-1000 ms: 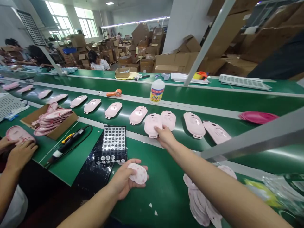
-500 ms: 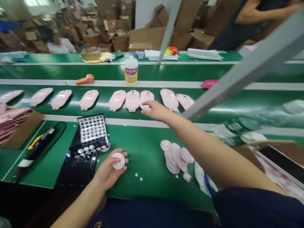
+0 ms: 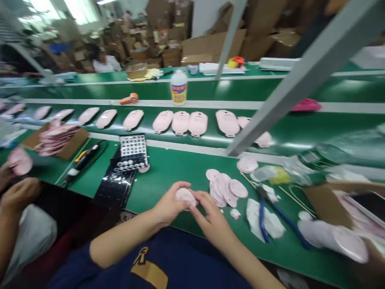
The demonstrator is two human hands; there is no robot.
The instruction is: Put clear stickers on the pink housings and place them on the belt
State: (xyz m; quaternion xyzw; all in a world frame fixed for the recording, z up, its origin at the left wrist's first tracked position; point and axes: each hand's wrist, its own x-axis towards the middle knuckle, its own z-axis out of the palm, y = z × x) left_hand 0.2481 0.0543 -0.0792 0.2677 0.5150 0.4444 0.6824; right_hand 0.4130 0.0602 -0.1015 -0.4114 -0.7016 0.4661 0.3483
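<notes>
- A pale pink, round, thin disc sits between the two hands: at the fingertips of the left hand, and just left of the right hand.
- The left hand is closed on the disc, thumb below and fingers behind; being round, the disc shows no clear long axis.
- The right hand is half curled with its fingertips at the disc's right edge; whether they pinch it, I cannot tell.
- A loose pile of overlapping pale pink discs lies to the right, nearer the right hand.
- Farther ahead runs a row of pale pink, oblong shells, their long axes pointing mostly away from the person.
- The green, smooth surface also carries a pair of blue-handled pliers at the right and a sheet of round stickers at the left.
- Brown cardboard boxes fill the room beyond.
</notes>
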